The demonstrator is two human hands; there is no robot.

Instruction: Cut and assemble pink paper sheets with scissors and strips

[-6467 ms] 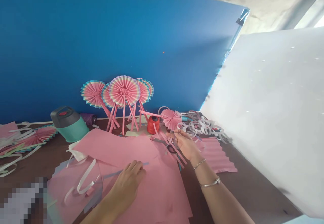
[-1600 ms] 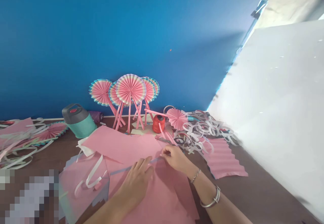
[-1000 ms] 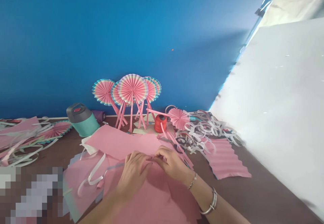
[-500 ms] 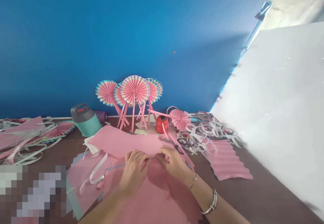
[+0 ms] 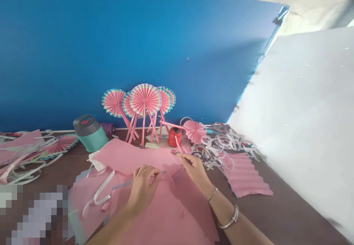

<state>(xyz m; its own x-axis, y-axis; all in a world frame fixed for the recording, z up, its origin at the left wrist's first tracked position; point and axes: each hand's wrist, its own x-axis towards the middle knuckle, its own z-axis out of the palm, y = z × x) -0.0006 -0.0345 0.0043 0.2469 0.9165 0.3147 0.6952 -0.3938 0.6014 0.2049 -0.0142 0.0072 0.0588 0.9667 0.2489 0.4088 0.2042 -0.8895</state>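
Note:
Pinched closed, my left hand [image 5: 145,186] holds a thin blue-grey paper strip [image 5: 123,185] over the pink sheets [image 5: 163,215]; a short end of it sticks out past the fingertips. My right hand [image 5: 193,169] is up and to the right, near the red thread spool [image 5: 174,137]. Its thumb and forefinger are pressed together at the pink strips and scissors; what they hold, if anything, is too small to make out.
Several pink paper fans [image 5: 145,99] on legs stand against the blue wall. A teal flask [image 5: 91,133] is at the left. White paper loops [image 5: 221,141] and a wavy pink sheet [image 5: 247,175] lie at the right, with more strips at the far left.
My right hand has come away from my left hand and the strip, moving up and right towards the spool. My left hand keeps the strip. The view has shifted slightly.

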